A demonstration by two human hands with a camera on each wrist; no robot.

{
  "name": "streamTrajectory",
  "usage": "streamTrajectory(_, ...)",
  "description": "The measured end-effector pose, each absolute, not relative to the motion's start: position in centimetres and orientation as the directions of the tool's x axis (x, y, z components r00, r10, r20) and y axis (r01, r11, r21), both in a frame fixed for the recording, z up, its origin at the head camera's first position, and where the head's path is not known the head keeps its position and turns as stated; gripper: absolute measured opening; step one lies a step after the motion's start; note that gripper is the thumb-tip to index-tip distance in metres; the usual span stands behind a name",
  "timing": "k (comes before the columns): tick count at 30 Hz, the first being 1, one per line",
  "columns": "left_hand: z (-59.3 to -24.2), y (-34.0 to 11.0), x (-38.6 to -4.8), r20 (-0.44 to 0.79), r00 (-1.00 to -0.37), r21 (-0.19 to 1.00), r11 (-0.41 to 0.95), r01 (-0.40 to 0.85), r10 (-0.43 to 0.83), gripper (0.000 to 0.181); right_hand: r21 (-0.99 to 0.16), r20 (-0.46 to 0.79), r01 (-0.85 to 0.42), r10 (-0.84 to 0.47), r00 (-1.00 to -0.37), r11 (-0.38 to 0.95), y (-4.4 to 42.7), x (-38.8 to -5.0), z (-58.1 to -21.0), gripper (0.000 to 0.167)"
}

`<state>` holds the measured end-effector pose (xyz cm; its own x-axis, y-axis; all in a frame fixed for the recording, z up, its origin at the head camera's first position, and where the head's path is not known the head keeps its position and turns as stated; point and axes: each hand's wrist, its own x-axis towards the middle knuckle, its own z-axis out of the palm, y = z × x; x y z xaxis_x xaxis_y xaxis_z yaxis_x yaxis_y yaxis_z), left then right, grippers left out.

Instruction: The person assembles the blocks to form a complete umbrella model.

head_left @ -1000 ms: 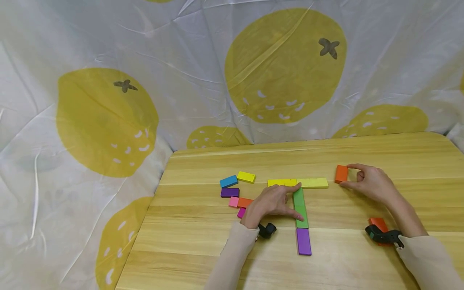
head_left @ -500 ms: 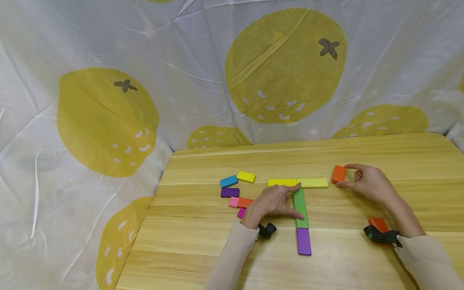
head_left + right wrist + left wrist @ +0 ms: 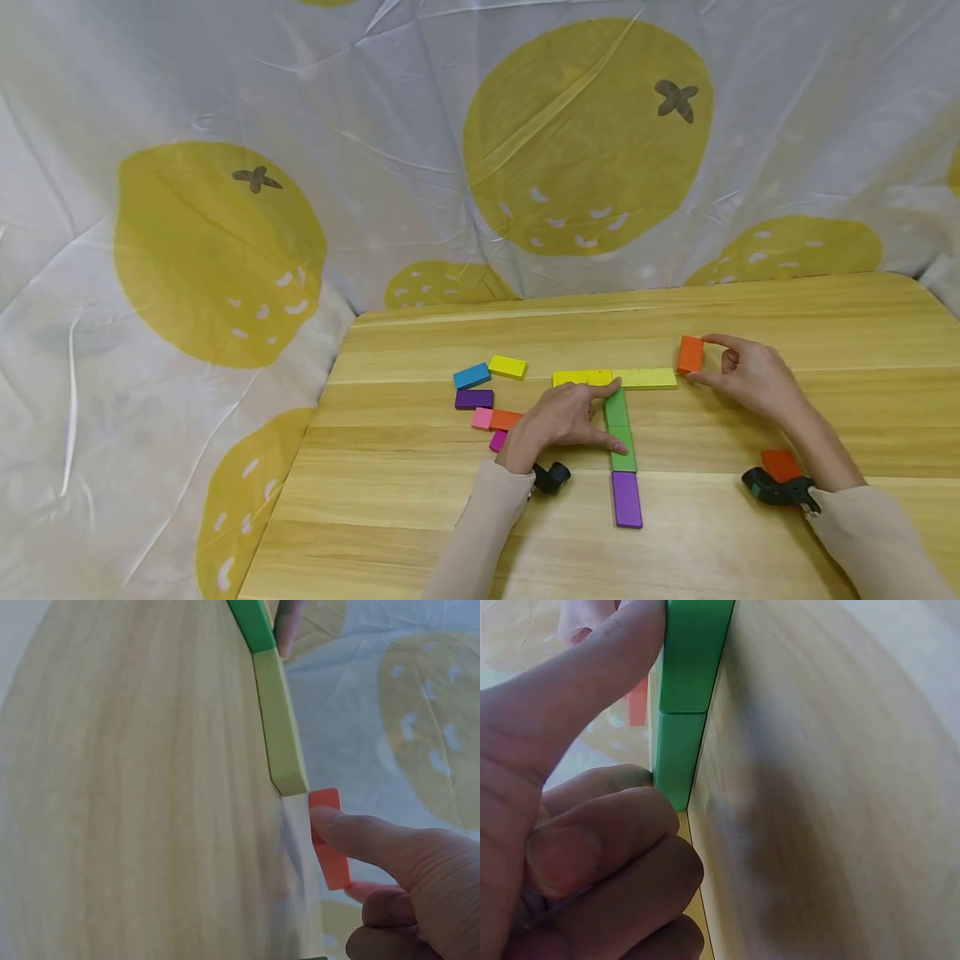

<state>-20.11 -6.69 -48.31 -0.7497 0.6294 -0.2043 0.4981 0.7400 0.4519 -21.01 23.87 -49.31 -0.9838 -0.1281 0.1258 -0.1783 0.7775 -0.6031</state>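
In the head view my right hand [image 3: 750,379] pinches an orange block [image 3: 690,354] between thumb and index finger, just right of and slightly beyond the pale yellow block [image 3: 648,379]. Whether the orange block touches the table is unclear. In the left wrist view, my left thumb [image 3: 607,660] presses on a green block [image 3: 694,652]; the other fingers are bent. My left hand [image 3: 558,417] spans the two green blocks, index fingertip near the meeting point with the bright yellow block [image 3: 581,377]. A purple block [image 3: 627,500] ends this T-shaped layout.
Left of the layout lie loose blocks: blue [image 3: 472,376], yellow [image 3: 508,367], dark purple [image 3: 474,400], pink [image 3: 482,418], orange [image 3: 506,420] and magenta [image 3: 498,441]. Another orange block [image 3: 782,465] lies near my right wrist. A lemon-print cloth [image 3: 420,167] hangs behind the wooden table [image 3: 375,517].
My right hand has moved left with the orange block, bringing it close to the right end of the pale yellow block. My left hand stays in place on the green blocks.
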Motion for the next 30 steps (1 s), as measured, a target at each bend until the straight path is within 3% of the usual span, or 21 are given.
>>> streamTrajectory(15,-48.3,-6.7,-20.1,-0.208,-0.750,0.452,0.742,0.495,0.628,0.099,-0.557,0.176,-0.220,-0.146,-0.974,0.801,23.6,-21.2,-50.5,0.063)
streamTrajectory(30,-48.2,-6.7,-20.2,-0.196,-0.749,0.444,0.738,0.508,0.633,0.099,-0.507,0.143,-0.225,-0.176,-0.974,0.832,23.3,-20.8,-50.2,0.056)
